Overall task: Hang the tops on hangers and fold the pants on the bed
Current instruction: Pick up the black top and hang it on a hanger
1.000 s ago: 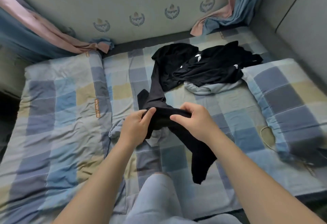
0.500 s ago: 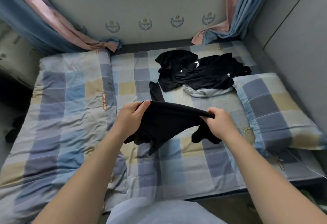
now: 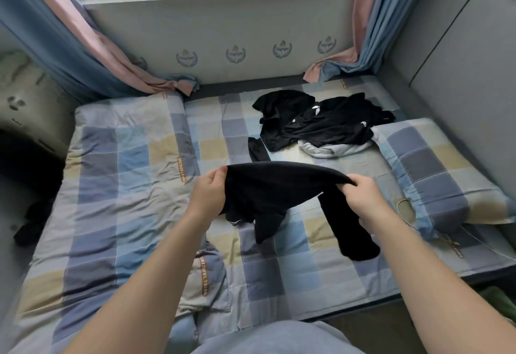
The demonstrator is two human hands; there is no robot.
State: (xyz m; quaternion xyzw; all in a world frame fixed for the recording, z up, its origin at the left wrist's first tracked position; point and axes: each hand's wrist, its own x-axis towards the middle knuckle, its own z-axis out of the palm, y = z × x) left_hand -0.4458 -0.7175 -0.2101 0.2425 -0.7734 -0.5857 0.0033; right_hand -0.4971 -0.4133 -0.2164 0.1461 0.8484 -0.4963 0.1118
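Pants (image 3: 268, 186) hang above the bed (image 3: 125, 191), top edge pinched by my left grip (image 3: 208, 200) and right grip (image 3: 363, 202). Folding is starting, I judge; next the legs need laying together flat.

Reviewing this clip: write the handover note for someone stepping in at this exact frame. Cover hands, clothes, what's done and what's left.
Left hand: grips one end of the waistband of the black pants.
Right hand: grips the other end. The pants are spread between both hands above the bed, legs dangling.
Pile of black clothes, with a light grey garment under it, lies at the far side of the bed, beside the pillow.
Done: nothing folded or hung in view, and no hangers visible.
Left: fold these pants, then sort the pile into tops and pants.
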